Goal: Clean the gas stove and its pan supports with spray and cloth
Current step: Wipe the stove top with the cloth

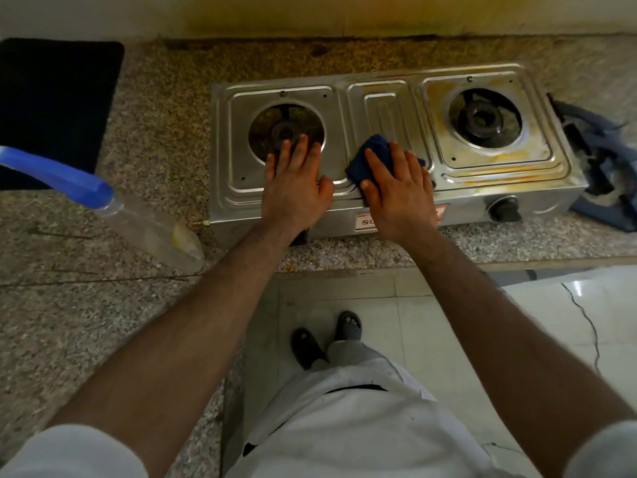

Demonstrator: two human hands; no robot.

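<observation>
Nearest the camera, white trousers and two dark sandals [325, 339] stand on pale glossy floor tiles [431, 322], with a thin dark wire [586, 326] trailing across the tiles on the right. Both bare forearms reach forward over the counter's front edge [344, 262], which runs just in front of the stove.

The speckled granite counter [86, 305] wraps round on the left and gives a broad free stretch there. On it lies a clear plastic spray bottle [151, 232] on its side, its blue trigger head [55, 174] pointing left — well apart from the stove. Beyond that sits a black mat [51, 108] with rounded corners.

The gas stove [386, 108] is a two-burner steel box, its pressed top sheet ribbed and shiny. The left hand [296, 188] lies flat with straight fingers spread on the left panel, fingertips reaching the rim of the left burner opening [286, 132]. The right hand [400, 191] presses a dark blue cloth [372, 150] flat against the middle panel near the front edge, fingers mostly straight over it.

The right burner [482, 119] panel carries yellow-orange grease stains [510, 155]. A black knob [505, 208] sits on the front face below it. Just beside the stove's right end lie black pan supports [582, 132] on a crumpled blue-grey cloth [613, 167]. Behind, the wall [310, 15] shows a yellowish smear — the counter strip under it is browned.
</observation>
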